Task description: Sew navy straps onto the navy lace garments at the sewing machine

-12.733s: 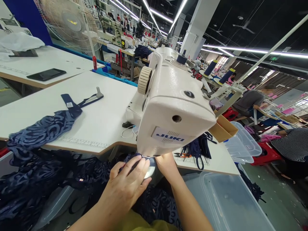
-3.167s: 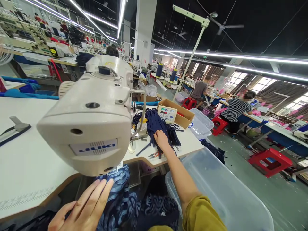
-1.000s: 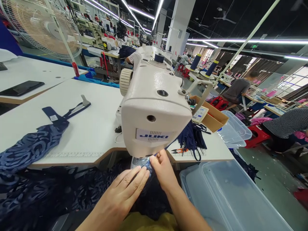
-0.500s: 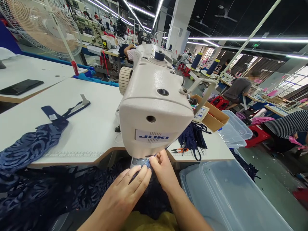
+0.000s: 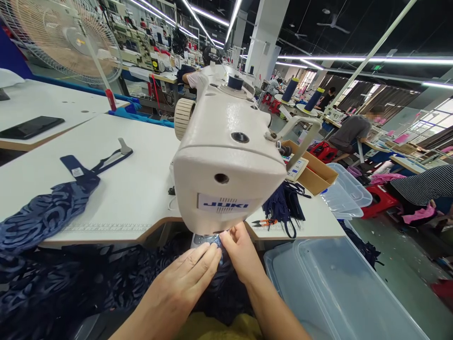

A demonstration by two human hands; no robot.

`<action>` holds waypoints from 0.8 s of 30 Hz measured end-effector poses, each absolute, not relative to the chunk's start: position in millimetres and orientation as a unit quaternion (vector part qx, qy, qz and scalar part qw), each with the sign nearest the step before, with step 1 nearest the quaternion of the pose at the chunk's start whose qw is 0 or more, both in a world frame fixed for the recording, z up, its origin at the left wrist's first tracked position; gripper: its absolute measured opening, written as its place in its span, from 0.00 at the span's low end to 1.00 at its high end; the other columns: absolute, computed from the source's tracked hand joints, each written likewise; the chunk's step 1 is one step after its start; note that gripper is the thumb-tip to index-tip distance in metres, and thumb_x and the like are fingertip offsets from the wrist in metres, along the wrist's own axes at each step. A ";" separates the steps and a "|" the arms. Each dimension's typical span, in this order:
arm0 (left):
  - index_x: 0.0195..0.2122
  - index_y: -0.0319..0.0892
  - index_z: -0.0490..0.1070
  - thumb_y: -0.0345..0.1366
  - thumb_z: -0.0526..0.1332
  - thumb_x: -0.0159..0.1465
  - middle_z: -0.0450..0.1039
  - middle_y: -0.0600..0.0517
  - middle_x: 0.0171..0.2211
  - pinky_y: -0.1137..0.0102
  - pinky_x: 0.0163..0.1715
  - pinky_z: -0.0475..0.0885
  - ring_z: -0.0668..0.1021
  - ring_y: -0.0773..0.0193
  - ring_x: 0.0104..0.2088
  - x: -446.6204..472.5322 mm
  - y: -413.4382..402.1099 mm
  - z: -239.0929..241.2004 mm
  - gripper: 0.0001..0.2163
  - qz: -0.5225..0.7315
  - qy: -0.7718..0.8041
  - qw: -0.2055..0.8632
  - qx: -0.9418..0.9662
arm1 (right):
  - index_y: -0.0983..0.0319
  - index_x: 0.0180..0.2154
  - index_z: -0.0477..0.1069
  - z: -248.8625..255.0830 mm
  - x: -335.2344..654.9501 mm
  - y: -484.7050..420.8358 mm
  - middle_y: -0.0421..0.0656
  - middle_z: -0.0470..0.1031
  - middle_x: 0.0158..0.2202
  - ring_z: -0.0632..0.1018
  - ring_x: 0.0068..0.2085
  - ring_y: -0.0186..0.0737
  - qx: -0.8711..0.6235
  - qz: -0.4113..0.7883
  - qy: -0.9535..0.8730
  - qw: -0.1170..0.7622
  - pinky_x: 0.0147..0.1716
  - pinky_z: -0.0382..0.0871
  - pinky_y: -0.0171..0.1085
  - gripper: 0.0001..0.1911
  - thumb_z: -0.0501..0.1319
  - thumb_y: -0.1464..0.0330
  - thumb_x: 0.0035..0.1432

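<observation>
While the left hand (image 5: 186,279) lies flat, uncurled, on blue fabric (image 5: 215,240), the right hand (image 5: 243,252) apparently pinches its right edge.

An olive-yellow top (image 5: 222,327) is worn, forearms (image 5: 273,302) bare.

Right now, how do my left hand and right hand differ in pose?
Your left hand lies back upward, fingers extended; your right hand has its fingers curled, thumb forward. The left hand's fingertips rest on the blue fabric; the right hand's thumb is at its right edge. Both hands are close together, just in front of the sewing machine head.
</observation>
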State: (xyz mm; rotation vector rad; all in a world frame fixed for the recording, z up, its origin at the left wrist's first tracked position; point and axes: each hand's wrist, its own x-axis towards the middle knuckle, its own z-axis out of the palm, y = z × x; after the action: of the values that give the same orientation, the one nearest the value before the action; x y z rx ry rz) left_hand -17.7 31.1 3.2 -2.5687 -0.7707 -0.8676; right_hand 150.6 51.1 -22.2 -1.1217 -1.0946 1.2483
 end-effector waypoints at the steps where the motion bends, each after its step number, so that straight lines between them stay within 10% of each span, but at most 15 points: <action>1: 0.47 0.41 0.73 0.25 0.45 0.67 0.77 0.56 0.48 0.74 0.54 0.64 0.75 0.69 0.49 -16.4 30.6 0.0 0.18 -0.311 -0.277 0.154 -0.896 | 0.56 0.41 0.64 -22.1 150.4 51.0 0.34 0.61 0.28 0.65 0.29 0.33 -0.471 0.526 -0.459 0.539 0.36 0.64 0.34 0.09 0.57 0.70 0.57; 24: 0.53 0.36 0.69 0.23 0.49 0.65 0.74 0.48 0.51 0.66 0.58 0.59 0.74 0.62 0.51 9.2 14.4 -29.5 0.18 -0.332 -0.379 0.180 -0.845 | 0.61 0.29 0.72 -9.9 163.3 82.6 0.39 0.71 0.23 0.74 0.33 0.40 -0.556 0.311 -0.634 0.438 0.38 0.69 0.37 0.07 0.56 0.73 0.52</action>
State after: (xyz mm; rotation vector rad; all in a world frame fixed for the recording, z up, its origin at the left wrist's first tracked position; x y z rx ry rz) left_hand 9.2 14.4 -29.5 -2.3878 -1.0717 -0.9383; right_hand 163.3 82.6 -9.9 -1.3825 -1.5776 0.7738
